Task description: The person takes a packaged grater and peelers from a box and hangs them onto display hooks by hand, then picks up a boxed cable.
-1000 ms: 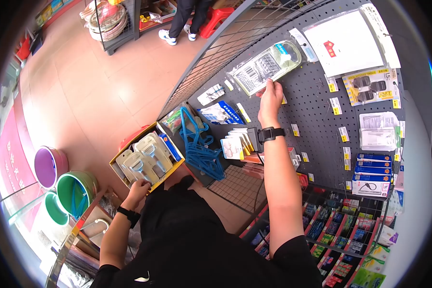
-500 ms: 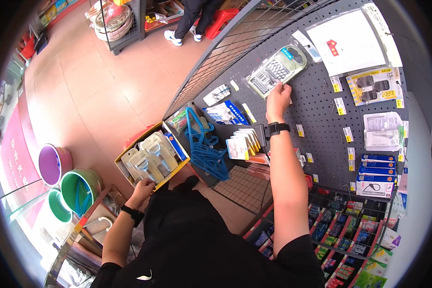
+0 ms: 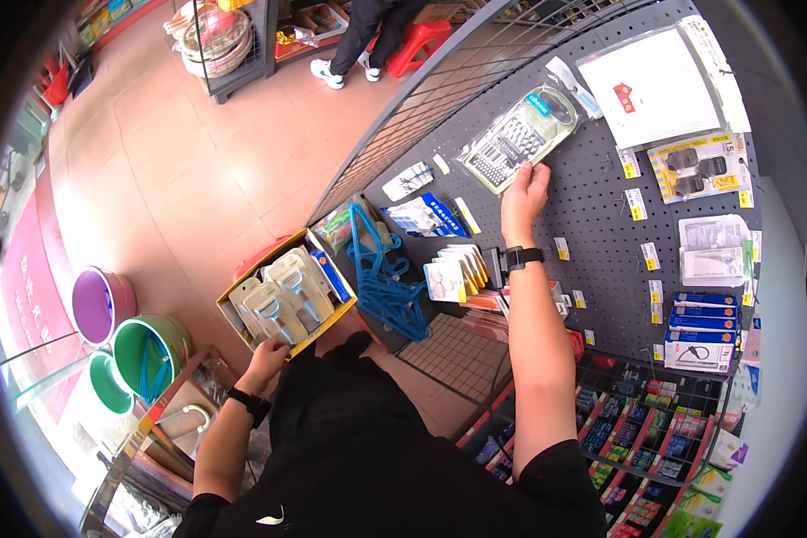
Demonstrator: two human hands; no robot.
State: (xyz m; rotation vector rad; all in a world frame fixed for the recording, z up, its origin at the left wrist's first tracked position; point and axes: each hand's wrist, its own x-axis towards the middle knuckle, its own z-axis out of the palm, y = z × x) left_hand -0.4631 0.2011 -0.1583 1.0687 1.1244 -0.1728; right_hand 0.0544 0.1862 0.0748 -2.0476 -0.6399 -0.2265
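Toward half past one on the pegboard [image 3: 592,199]: packaged grater [image 3: 514,142], right hand [image 3: 524,199] at its edge

Head view, sole view.

Item 1, grater. Lies at about twelve o'clock from the right hand, touching it. Long axis runs from two o'clock, looped end, to eight o'clock, blunt end. Right hand pinches the lower edge between its digits, partway toward the blunt end; it is much the nearer hand. Clear, glossy film wrap; flat, elongated body; pale green rim; face patterned with rows of small openings; blue label near the loop.

Item 2, carton [image 3: 325,327]. Lies toward nine o'clock of centre and at twelve to one o'clock from the left hand [image 3: 267,360], whose fingers curl over the near rim; the far side of that grip is hidden. Open-topped, rectangular, yellow-edged, seemingly cardboard. Contents: pale, rounded packs [image 3: 273,309] showing light blue handles, and a blue packet [image 3: 330,274] along the three o'clock side.

Item 3, blue hangers [image 3: 386,294]. Slim, smooth, seemingly plastic; tangled cluster, at three o'clock beside the carton.

Item 4, board stock. Matt grey, perforated backing; a large white pack [image 3: 646,90] in clear film at two o'clock from the grater; slim blue-and-white boxes [image 3: 701,332], stacked, toward four o'clock.
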